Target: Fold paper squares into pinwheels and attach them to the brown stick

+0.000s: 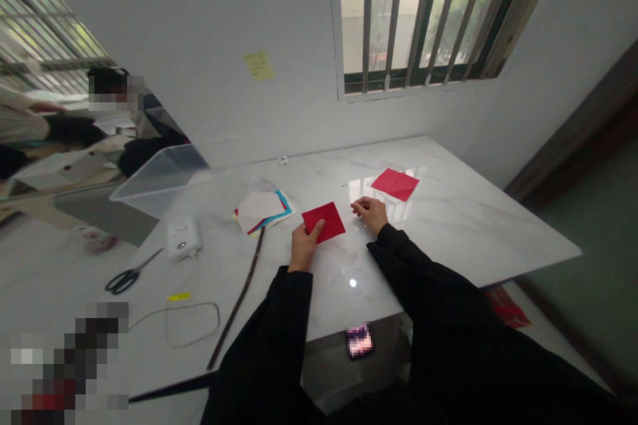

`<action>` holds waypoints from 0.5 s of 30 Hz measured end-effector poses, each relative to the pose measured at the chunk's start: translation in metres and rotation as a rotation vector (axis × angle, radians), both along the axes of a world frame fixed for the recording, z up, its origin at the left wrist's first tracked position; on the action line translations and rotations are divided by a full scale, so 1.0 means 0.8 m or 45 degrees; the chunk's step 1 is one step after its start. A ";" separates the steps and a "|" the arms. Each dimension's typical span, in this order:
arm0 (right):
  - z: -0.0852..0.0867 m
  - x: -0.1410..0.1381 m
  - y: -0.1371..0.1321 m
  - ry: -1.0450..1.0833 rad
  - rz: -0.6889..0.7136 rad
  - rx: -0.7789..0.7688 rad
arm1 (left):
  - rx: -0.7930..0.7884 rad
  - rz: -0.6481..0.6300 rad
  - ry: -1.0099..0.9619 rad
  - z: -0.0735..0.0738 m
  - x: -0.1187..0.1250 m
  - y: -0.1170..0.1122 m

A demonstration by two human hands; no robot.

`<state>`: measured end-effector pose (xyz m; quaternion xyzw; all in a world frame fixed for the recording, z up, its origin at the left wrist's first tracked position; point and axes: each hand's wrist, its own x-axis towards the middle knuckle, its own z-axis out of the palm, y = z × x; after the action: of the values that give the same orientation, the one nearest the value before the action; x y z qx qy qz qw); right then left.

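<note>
My left hand grips the near left corner of a red paper square that lies on the white marble table; the thumb presses on top of the sheet. My right hand rests on the table just right of that sheet, fingers curled loosely, with nothing visible in it. Both arms wear black sleeves. A second red square lies farther back to the right, on a pale sheet.
A stack of coloured papers lies left of my hands. Further left are a white device with a cable, black scissors, a thin dark stick and a clear plastic bin. A phone sits near my lap. Another person sits far left.
</note>
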<state>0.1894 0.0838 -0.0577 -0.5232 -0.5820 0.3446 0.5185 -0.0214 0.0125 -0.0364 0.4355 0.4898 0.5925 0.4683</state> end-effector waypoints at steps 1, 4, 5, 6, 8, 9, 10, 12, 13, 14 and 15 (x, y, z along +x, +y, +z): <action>0.000 0.001 -0.003 0.025 -0.001 -0.001 | -0.002 -0.004 0.002 -0.001 -0.001 0.000; -0.001 0.001 -0.011 0.195 0.025 -0.034 | -0.008 -0.016 0.029 -0.002 -0.001 0.001; -0.001 -0.001 -0.014 0.276 0.058 -0.058 | -0.009 -0.019 0.041 -0.002 -0.002 0.001; -0.002 -0.003 -0.017 0.357 0.098 -0.084 | -0.011 -0.023 0.054 -0.001 -0.001 0.000; -0.001 -0.010 -0.025 0.499 0.178 -0.123 | -0.020 -0.029 0.080 0.000 -0.001 0.000; 0.000 -0.013 -0.029 0.553 0.205 -0.132 | -0.025 -0.033 0.094 0.000 -0.001 0.000; 0.002 -0.016 -0.033 0.595 0.229 -0.138 | -0.025 -0.035 0.112 0.001 0.000 0.000; 0.007 -0.021 -0.040 0.622 0.269 -0.134 | -0.020 -0.035 0.158 0.000 0.001 0.000; 0.009 -0.023 -0.043 0.601 0.287 -0.113 | -0.014 -0.032 0.181 0.000 0.001 0.001; 0.011 -0.024 -0.045 0.560 0.303 -0.077 | -0.007 -0.032 0.200 -0.001 0.001 0.001; 0.012 -0.025 -0.047 0.505 0.318 -0.031 | -0.001 -0.037 0.213 -0.001 0.001 0.001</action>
<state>0.1696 0.0462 -0.0480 -0.3753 -0.5246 0.5093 0.5697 -0.0205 0.0131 -0.0375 0.4903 0.5210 0.5472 0.4345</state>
